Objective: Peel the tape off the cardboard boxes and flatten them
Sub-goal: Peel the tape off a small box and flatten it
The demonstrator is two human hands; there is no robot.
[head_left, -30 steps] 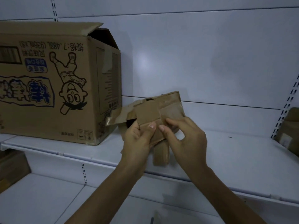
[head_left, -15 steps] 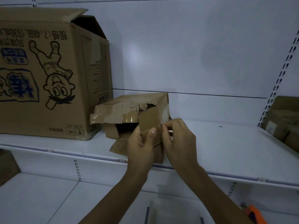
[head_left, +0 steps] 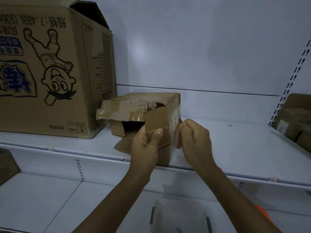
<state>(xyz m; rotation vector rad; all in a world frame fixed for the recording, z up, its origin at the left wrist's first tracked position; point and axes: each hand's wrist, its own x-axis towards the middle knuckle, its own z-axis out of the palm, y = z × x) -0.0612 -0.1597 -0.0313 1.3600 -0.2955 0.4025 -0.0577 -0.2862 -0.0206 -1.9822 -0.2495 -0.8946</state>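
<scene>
Two hands at small torn brown cardboard box [head_left: 144, 102] on white shelf [head_left: 244, 148]. L hand [head_left: 144, 147] grips front flap [head_left: 156, 120]; R hand [head_left: 195, 138] pinches clear tape strip [head_left: 175, 126] at box's 3 o'clock, fingertips hidden. Vs prior: tape peeled further right.

light: dim, bluish | glare: soft bright patch on wall [head_left: 138, 47] | shadow: dark inside box [head_left: 148, 105] | blur: bin [head_left: 180, 216] at bottom edge soft | distortion: shelf [head_left: 235, 148] lines bow toward the sides

Two hands [head_left: 144, 147] [head_left: 193, 140], at least four boxes [head_left: 50, 101] [head_left: 151, 100] [head_left: 296, 118] [head_left: 6, 163]
</scene>
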